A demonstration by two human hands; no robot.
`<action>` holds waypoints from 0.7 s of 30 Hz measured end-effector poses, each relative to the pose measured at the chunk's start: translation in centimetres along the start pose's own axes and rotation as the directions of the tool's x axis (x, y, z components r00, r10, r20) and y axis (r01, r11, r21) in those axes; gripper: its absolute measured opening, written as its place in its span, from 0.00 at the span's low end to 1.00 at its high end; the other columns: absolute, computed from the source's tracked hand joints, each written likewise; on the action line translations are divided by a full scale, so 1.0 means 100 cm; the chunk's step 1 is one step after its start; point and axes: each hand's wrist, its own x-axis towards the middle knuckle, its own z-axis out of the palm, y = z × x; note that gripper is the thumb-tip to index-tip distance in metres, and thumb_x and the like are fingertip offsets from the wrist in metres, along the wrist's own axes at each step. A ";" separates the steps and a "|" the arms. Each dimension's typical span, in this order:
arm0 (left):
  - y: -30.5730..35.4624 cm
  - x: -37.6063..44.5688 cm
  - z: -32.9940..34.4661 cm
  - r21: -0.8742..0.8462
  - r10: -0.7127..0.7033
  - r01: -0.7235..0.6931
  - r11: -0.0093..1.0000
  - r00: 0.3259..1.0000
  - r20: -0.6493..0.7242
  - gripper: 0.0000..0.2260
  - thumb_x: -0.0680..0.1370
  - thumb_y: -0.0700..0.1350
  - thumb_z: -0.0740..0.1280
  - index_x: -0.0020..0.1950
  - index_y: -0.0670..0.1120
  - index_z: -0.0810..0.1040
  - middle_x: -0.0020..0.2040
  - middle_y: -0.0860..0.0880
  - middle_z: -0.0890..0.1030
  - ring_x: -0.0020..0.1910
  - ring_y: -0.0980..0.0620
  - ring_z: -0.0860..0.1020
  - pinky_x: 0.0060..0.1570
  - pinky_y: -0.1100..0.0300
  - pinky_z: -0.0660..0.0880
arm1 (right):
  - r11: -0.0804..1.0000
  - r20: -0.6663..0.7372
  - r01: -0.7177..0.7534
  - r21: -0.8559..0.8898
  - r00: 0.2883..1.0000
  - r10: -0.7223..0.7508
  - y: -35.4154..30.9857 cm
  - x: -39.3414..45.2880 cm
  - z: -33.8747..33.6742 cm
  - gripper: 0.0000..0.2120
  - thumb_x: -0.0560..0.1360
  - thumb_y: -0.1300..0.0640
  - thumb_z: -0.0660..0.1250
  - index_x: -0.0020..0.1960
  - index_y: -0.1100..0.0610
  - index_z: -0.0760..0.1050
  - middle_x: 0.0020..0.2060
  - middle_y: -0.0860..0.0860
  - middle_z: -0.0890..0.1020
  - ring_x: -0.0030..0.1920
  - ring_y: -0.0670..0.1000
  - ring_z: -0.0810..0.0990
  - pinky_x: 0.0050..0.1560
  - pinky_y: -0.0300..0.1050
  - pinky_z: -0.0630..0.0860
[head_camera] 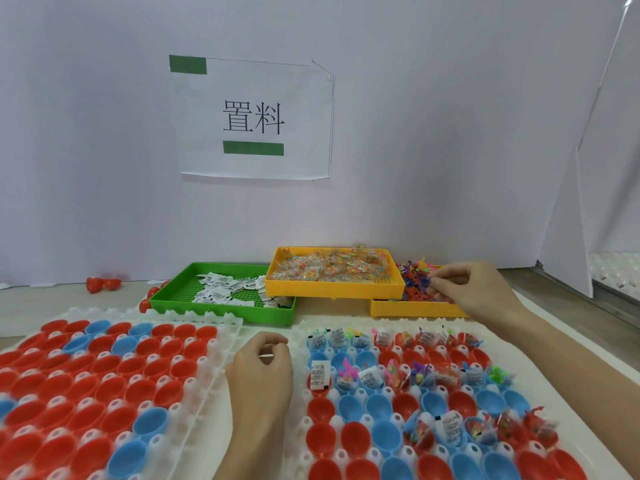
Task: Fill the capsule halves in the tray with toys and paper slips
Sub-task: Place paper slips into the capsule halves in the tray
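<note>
Red and blue capsule halves (388, 408) sit mouth-up in the white tray (301, 386) on my right, its rows running left to right across the table (20, 303). Some cups in three of those rows already carry folded paper slips (319, 375) and bagged toys (348, 374), the slips standing on end and poking out of the cups; the cups between and nearer me show bare insides.

My right hand (474, 292) reaches past the tray's far edge into the lower yellow bin (398, 308), fingers curled down among the small coloured plastic toys (415, 282); I cannot tell whether it has hold of one.

My left hand (261, 368) rests in the gap between the two trays, fingers curled loosely inward; whether it holds anything I cannot tell.

A second white tray (221, 344) on my left holds more open-side-up halves, mostly red, with nothing in them.

Beyond both trays, a green bin (221, 310) holds loose paper slips, and an upper yellow bin (332, 289) of clear toy packets sits propped across the green bin and the lower yellow one. A few loose red halves (104, 283) lie on the table left of the green bin. A printed paper sign (254, 117) hangs on the white backboard above.
</note>
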 end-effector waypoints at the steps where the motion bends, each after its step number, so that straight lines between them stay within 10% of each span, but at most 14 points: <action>1: 0.000 0.000 0.000 0.005 0.001 -0.001 1.000 1.000 0.006 0.12 0.76 0.37 0.63 0.39 0.51 0.81 0.40 0.51 0.82 0.42 0.49 0.82 0.43 0.50 0.81 | 0.998 0.064 0.059 -0.005 0.996 -0.058 -0.013 -0.012 -0.001 0.05 0.77 0.61 0.71 0.46 0.54 0.84 0.33 0.46 0.86 0.36 0.44 0.84 0.38 0.34 0.78; 8: -0.001 -0.001 0.000 0.009 0.009 -0.009 1.000 1.000 0.013 0.12 0.76 0.37 0.63 0.40 0.51 0.82 0.41 0.50 0.83 0.44 0.49 0.82 0.46 0.50 0.80 | 0.911 0.531 0.402 -0.099 0.795 -0.293 -0.070 -0.092 0.009 0.05 0.75 0.56 0.73 0.43 0.46 0.85 0.39 0.38 0.85 0.42 0.40 0.83 0.45 0.34 0.78; 21: -0.003 -0.002 0.000 0.050 0.049 -0.050 0.998 0.999 0.019 0.12 0.76 0.37 0.63 0.41 0.52 0.81 0.41 0.52 0.83 0.44 0.51 0.82 0.45 0.52 0.80 | 0.753 0.665 0.575 -0.319 0.702 -0.255 -0.069 -0.122 0.023 0.06 0.79 0.54 0.67 0.52 0.49 0.83 0.39 0.36 0.75 0.44 0.39 0.77 0.52 0.38 0.77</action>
